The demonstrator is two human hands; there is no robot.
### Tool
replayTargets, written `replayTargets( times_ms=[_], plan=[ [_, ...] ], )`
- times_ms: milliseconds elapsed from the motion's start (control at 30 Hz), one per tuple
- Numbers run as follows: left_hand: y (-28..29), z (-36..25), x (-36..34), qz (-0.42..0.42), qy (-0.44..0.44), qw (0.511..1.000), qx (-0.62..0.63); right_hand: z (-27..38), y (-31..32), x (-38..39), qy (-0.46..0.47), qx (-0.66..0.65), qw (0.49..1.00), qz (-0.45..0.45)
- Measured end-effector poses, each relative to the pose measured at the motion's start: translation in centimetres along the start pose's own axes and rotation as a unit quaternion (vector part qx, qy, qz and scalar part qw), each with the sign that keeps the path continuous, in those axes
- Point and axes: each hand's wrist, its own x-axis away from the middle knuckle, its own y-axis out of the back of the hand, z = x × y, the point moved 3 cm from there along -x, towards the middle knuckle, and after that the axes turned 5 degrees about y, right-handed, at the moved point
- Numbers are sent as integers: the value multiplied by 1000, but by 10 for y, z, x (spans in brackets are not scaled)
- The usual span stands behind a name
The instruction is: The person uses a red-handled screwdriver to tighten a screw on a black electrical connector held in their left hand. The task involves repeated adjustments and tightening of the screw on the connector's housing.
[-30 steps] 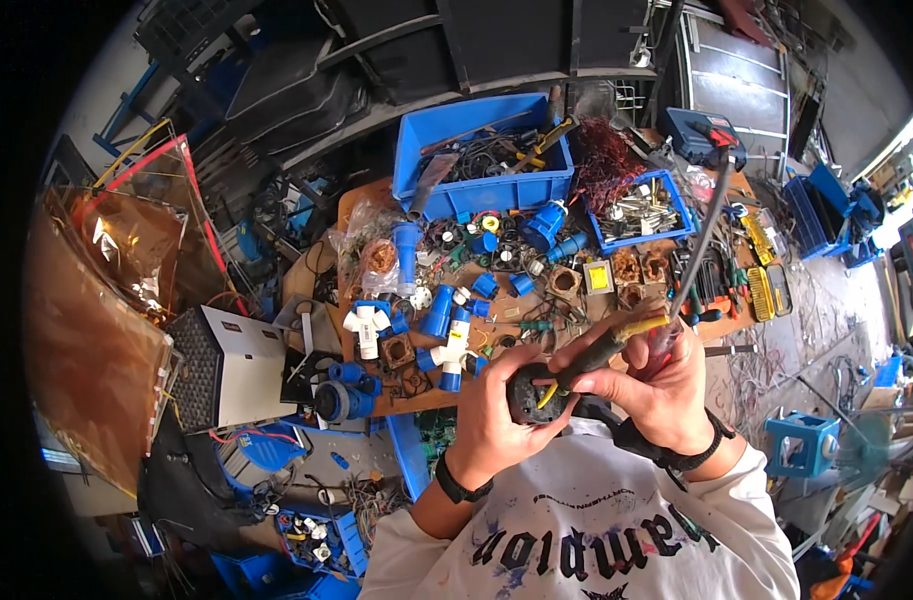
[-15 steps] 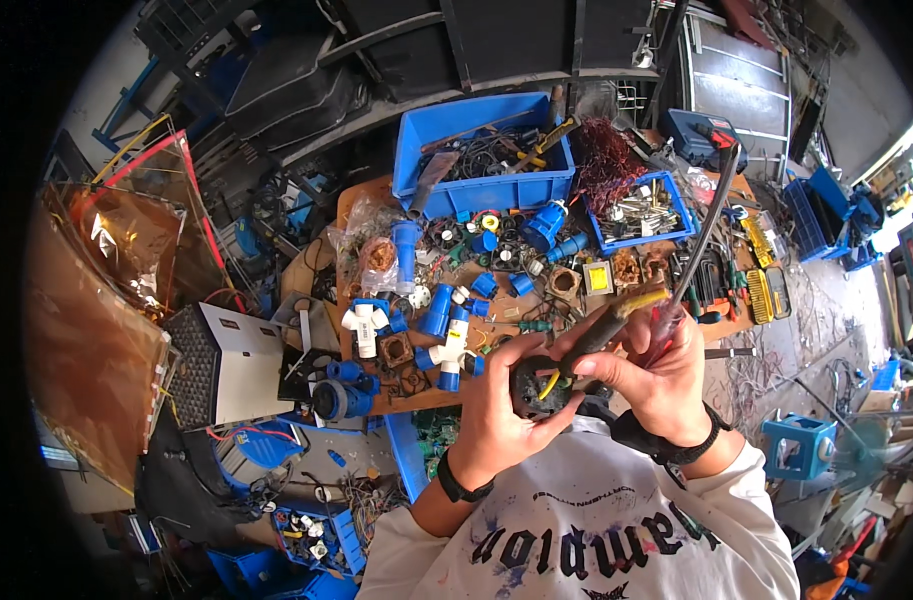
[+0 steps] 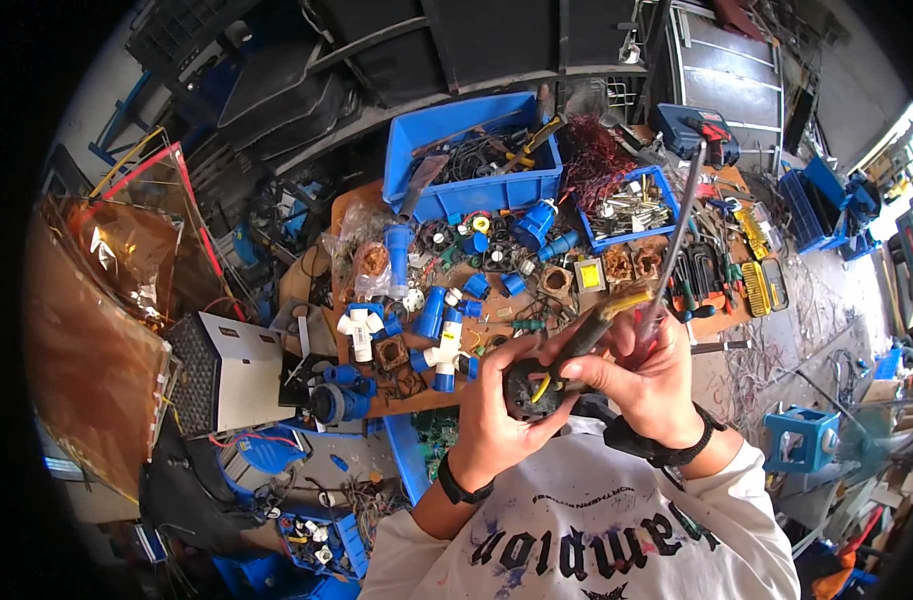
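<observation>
In the head view, my left hand (image 3: 502,420) is closed round a black, round fitting (image 3: 527,400), with a short yellow wire showing at its face. My right hand (image 3: 647,385) grips a thick dark cable (image 3: 587,345) with a frayed yellowish upper end, its thumb resting by the fitting. The same hand holds a long tool with a translucent red handle (image 3: 645,335) and a thin metal shaft (image 3: 685,220) rising toward the back right. The cable's lower end meets the fitting between my hands; whether it is fixed there I cannot tell.
A cluttered wooden table (image 3: 722,320) bears a blue crate (image 3: 457,200) of cables, a blue tray (image 3: 617,236), blue and white pipe fittings (image 3: 442,355) and hand tools. A cream box (image 3: 247,370) and copper-coloured panels (image 3: 97,350) stand left; a blue machine (image 3: 797,435) is right.
The cable's upper end has shifted a little up and left, and the tool's shaft leans slightly further left. Both hands keep their holds. The whole view has shifted slightly.
</observation>
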Motion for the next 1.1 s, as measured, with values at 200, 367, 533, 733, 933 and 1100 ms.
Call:
replayTargets(
  times_ms=[200,367,533,733,933,1100],
  plan=[
    [2,4,4,66,36,993,92,4,1,0,2,-36,999,-15],
    [5,4,1,94,60,986,123,-5,15,8,22,28,998,44],
    [12,0,-4,24,-19,999,-9,13,4,5,196,106,963,152],
    [18,-4,-7,5,-47,997,-57,4,6,17,143,72,983,88],
    [23,-9,-12,19,-35,998,-55,-12,11,13,97,-44,994,1],
    [25,-13,-10,38,23,999,-3,-20,16,7,98,-111,989,5]
  ],
)
